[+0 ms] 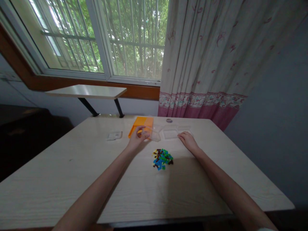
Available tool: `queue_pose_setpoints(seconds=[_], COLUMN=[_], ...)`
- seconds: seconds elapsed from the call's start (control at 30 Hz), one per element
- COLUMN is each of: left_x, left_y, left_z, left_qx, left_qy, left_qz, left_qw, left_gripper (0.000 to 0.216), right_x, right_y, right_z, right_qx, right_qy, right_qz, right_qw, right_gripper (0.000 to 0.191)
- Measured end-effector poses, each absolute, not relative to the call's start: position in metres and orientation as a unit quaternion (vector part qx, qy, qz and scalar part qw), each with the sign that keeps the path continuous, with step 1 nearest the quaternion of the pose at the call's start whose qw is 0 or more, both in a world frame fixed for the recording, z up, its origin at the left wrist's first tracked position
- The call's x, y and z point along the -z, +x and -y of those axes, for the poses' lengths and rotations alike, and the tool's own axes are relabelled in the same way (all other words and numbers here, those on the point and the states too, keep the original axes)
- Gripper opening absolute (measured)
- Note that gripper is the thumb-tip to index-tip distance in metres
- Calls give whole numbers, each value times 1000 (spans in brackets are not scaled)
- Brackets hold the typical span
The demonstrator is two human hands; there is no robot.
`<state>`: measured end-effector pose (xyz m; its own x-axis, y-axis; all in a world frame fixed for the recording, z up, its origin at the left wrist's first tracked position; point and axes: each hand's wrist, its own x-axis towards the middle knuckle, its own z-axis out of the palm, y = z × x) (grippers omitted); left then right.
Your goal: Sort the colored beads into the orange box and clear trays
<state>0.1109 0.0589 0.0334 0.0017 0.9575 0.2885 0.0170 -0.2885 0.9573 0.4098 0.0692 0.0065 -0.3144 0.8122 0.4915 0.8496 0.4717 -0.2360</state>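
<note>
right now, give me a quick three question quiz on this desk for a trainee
1. True or false: the bricks lie nearer the person than the orange box.
2. Which hand is at the front right of the clear tray?
3. Which colour is missing from the bricks: a) green, b) blue, c) purple?

Key: 1. True. 2. The right hand. 3. c.

The pieces point(163, 158) are blue, green, brown and yellow, the box point(141, 121) orange, the tabletop point(134, 189) wood-grained.
</note>
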Motion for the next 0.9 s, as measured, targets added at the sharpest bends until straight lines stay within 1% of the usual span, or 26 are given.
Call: queue_pose_setpoints(seconds=[0.07, 0.1, 0.17, 0.27, 0.37, 0.47, 0.63, 0.77, 0.9], left_x=[-32, -32, -31, -30, -30, -29, -26, -22, -22], left_y=[120, 125, 134, 142, 146, 149, 149, 144, 140], left_z=[-63, -65, -69, -73, -75, -77, -82, -80, -75], left_qx=[-545, -534, -499, -403, -321, -267, -207, -193, -200], left_qy=[595, 609, 649, 713, 745, 777, 817, 821, 803], left_qz=[-439, -457, -499, -553, -580, -569, -538, -536, -561], left_qw=[396, 369, 284, 153, 75, 34, -17, -46, -35], left_gripper=[41, 41, 41, 41, 41, 41, 30, 26, 24], right_x=[-5, -5, -4, -2, 0, 1, -3, -6, -4], right_y=[419, 423, 428, 435, 440, 442, 440, 435, 431], right_z=[-71, -72, -74, -75, -76, -75, -70, -67, -66], right_qx=[38, 40, 47, 58, 65, 55, 28, 6, -20], right_qy=[-521, -525, -536, -548, -560, -560, -541, -525, -510], right_qz=[806, 803, 797, 787, 778, 773, 779, 783, 790], right_qw=[280, 279, 276, 276, 279, 293, 316, 334, 340], right_gripper=[23, 23, 23, 23, 23, 22, 20, 19, 19])
